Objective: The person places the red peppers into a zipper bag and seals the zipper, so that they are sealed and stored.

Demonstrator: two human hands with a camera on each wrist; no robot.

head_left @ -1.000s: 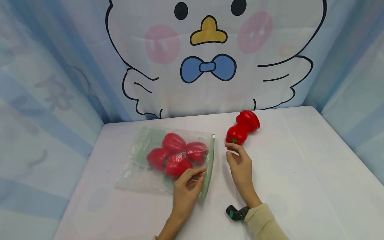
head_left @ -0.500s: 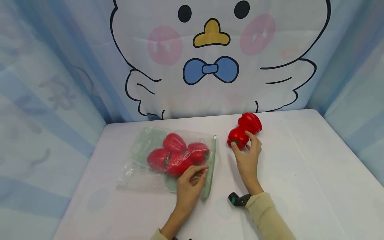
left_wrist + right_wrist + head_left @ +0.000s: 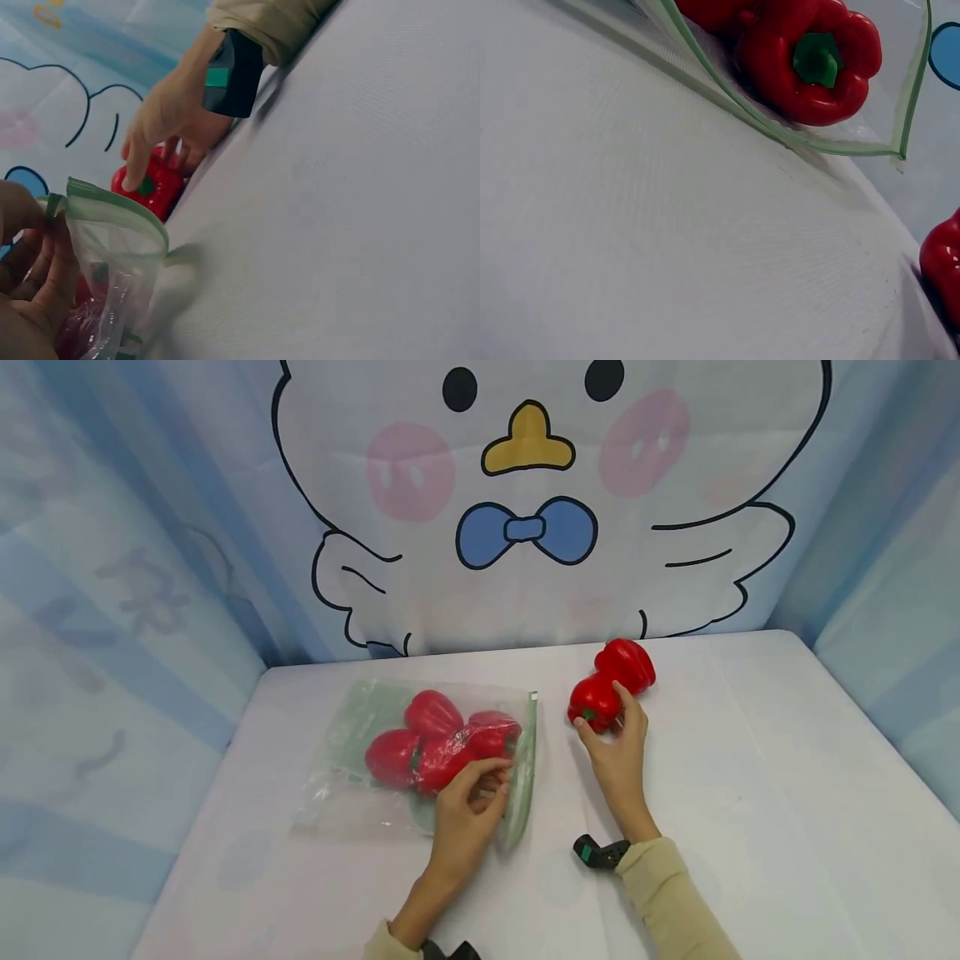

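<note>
Red bell pepper, right of centre: reach complete, my right hand now grips it; left hand pinches green-rimmed bag.

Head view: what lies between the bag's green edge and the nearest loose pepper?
Only bare white tabletop separates the bag from that pepper, seen in the head view.

The head view looks forward and down; both nearer wrist views share the bag.

The sleeves are beige, the right wrist device black-and-green.
</note>
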